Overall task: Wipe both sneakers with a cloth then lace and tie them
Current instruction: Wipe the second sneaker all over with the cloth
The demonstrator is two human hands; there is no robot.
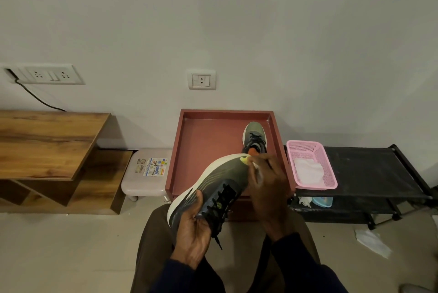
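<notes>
Plain pale wall, square red rimmed table, pink mesh basket, left hand gripping grey white-soled sneaker, right hand clutching white cloth.

The left hand is held palm up, its fingers curled round the sneaker and the thumb laid along its side. The right hand is raised just beside it, back upward, with the cloth pinched under bent fingers. Both forearms are covered by dark sleeves.
</notes>
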